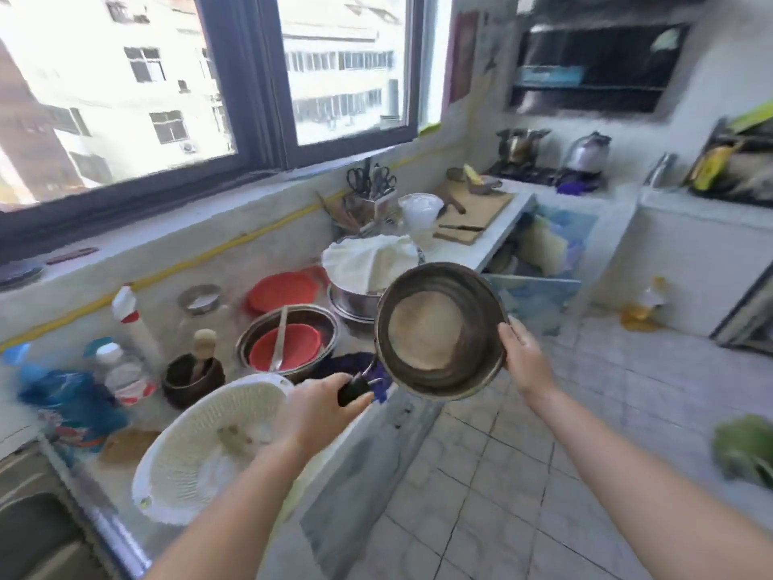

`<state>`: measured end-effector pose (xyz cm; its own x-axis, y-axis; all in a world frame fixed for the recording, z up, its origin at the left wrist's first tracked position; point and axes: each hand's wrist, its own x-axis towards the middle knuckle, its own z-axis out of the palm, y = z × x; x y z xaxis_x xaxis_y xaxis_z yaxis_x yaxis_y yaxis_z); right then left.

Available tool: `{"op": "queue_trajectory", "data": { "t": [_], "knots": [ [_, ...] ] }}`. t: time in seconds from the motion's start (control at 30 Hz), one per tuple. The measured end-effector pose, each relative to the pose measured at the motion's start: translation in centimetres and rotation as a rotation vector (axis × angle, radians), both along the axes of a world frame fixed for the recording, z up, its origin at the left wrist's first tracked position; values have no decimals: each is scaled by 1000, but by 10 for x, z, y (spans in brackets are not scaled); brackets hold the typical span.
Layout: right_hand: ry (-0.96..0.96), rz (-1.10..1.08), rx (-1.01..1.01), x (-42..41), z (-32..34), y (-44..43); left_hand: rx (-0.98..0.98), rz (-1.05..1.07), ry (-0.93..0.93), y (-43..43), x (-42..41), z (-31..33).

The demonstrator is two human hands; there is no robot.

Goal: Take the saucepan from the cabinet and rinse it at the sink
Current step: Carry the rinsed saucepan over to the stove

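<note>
I hold a dark metal saucepan (439,328) in the air above the counter's front edge, tilted so its pale inside faces me. My left hand (322,408) grips its black handle. My right hand (523,353) grips the rim on the right side. The open cabinet (539,261) under the counter lies behind the pan, its blue door swung out. The steel sink (33,525) shows at the bottom left corner.
A white colander (200,450) lies on the counter next to the sink. Behind it stand a steel bowl with a red bowl inside (288,341), bottles (125,324), a cloth-covered pot (368,265) and a cutting board (477,211). Tiled floor (543,475) spreads to the right.
</note>
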<state>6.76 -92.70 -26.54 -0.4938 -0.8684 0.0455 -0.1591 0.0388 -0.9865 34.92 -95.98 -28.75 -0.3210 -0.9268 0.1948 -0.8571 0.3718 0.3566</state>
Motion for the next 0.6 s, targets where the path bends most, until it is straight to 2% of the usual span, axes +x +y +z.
{"op": "queue_trajectory", "data": {
  "t": [0.17,0.33,0.6],
  "knots": [
    [-21,-216,64,-107,-1,38,-28,-217,-39,-27,-125,-4],
    [51,-398,80,-212,0,56,4,-408,-25,-55,-249,-7],
    [142,-569,30,-371,17,12,42,-561,-6,-134,-437,2]
  ]
}}
